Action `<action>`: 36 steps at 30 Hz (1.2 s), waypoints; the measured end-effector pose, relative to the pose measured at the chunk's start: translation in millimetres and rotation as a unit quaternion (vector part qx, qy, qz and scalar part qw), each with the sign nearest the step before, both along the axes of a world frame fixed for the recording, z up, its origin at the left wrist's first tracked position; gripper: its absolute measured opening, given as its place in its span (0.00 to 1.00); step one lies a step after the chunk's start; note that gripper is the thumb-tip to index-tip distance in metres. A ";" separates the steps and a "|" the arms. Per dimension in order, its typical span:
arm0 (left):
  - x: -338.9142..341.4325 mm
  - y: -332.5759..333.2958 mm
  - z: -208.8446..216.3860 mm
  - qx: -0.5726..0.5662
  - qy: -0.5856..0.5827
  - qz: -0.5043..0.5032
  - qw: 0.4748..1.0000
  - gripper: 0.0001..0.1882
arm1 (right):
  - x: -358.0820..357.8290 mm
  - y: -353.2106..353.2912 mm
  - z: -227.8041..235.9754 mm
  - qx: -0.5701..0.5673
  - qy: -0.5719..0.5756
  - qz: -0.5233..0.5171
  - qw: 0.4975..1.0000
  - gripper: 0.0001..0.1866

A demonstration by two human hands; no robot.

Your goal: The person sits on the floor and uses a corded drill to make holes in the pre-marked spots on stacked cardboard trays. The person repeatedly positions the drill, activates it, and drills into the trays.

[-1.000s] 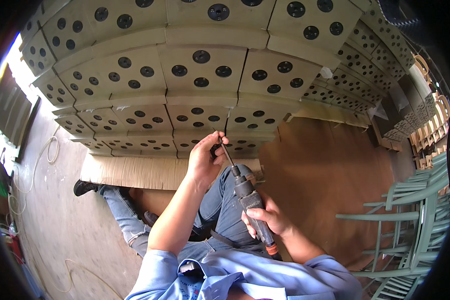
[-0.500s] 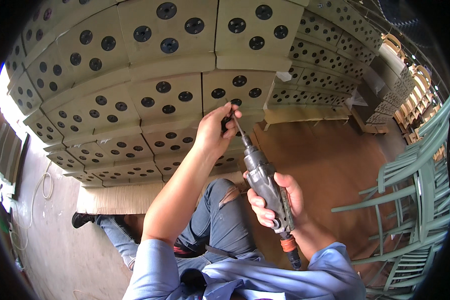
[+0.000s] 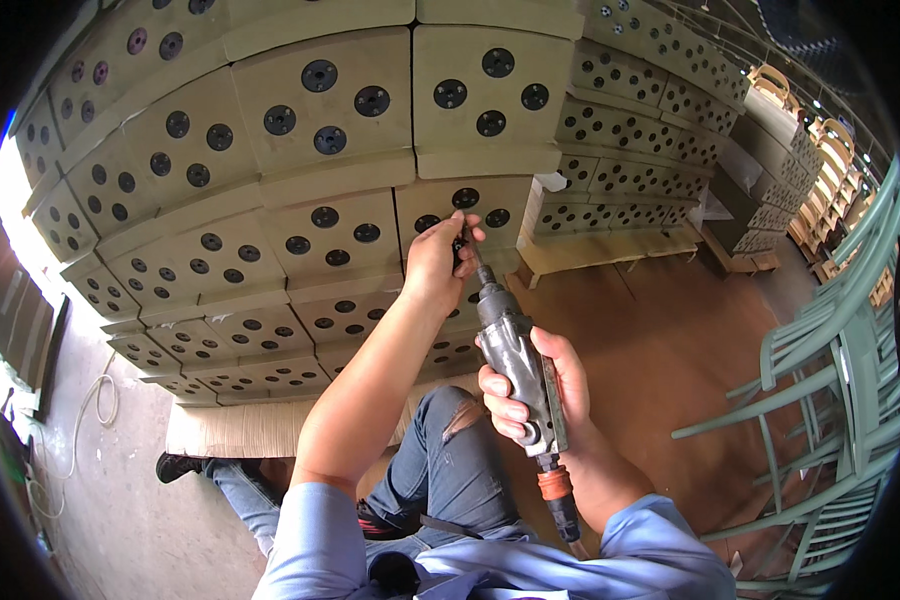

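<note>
My right hand (image 3: pixel 573 412) is wrapped round a dark grey power screwdriver (image 3: pixel 508 350) with an orange collar at its rear end. The tool points up and away, toward a tan panel (image 3: pixel 485 193) in the stack ahead. My left hand (image 3: pixel 434 265) is closed at the front of the tool, its fingertips pinched beside the thin bit (image 3: pixel 477 258). Something small and dark shows between those fingers, too hidden to name. Black round discs (image 3: pixel 467 198) sit on the panel just beyond the fingertips; the hand covers part of that panel.
Stacked tan blocks with black discs (image 3: pixel 319 75) fill the space ahead, resting on a pale base (image 3: pixel 230 430). Green chair frames (image 3: pixel 840 400) are piled at the right. Further stacks (image 3: pixel 625 160) stand at the back right. A pale hose (image 3: pixel 75 470) lies on the floor at the left.
My view has tilted, so the stack sits lower in the picture. The screwdriver has come closer to my left hand, and less of its bit shows. Both hands keep their grips.
</note>
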State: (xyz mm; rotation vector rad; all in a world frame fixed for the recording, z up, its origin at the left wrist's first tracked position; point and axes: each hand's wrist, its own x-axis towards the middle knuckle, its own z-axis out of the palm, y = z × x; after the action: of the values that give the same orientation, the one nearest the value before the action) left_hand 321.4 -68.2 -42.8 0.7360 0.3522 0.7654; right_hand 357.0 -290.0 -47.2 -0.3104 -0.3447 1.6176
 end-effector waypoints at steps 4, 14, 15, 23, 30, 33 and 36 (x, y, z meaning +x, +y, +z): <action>-0.5 -1.1 -0.8 0.015 -0.004 0.015 1.000 0.11 | -2.1 0.1 6.9 0.004 -0.027 0.010 1.000 0.25; 0.3 -3.0 -0.2 0.010 0.014 0.022 1.000 0.13 | -3.5 0.5 12.6 -0.007 -0.033 0.007 0.999 0.25; -1.2 -4.4 -0.2 0.015 0.025 0.023 0.999 0.13 | -3.2 1.0 14.6 -0.008 -0.033 0.007 0.999 0.25; -27.0 -36.0 -10.3 0.044 0.039 0.009 0.998 0.14 | -6.6 1.8 25.3 -0.043 -0.039 -0.001 0.998 0.20; -38.7 -45.5 -17.0 0.016 0.027 0.003 1.000 0.13 | -5.3 10.9 27.8 -0.054 -0.059 -0.007 0.997 0.18; -43.1 -45.4 -21.5 0.004 0.029 0.021 0.999 0.11 | -4.8 11.7 24.9 -0.056 -0.064 -0.008 0.996 0.18; -47.7 -46.7 -31.8 -0.011 0.034 0.032 0.999 0.10 | -5.9 11.9 22.0 -0.061 -0.060 -0.007 0.996 0.18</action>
State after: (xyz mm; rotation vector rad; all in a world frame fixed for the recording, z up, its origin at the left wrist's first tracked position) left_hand 273.8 -114.8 -74.5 0.7340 0.4458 0.7968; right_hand 351.1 -278.0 -25.2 -0.5039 -0.3356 1.6137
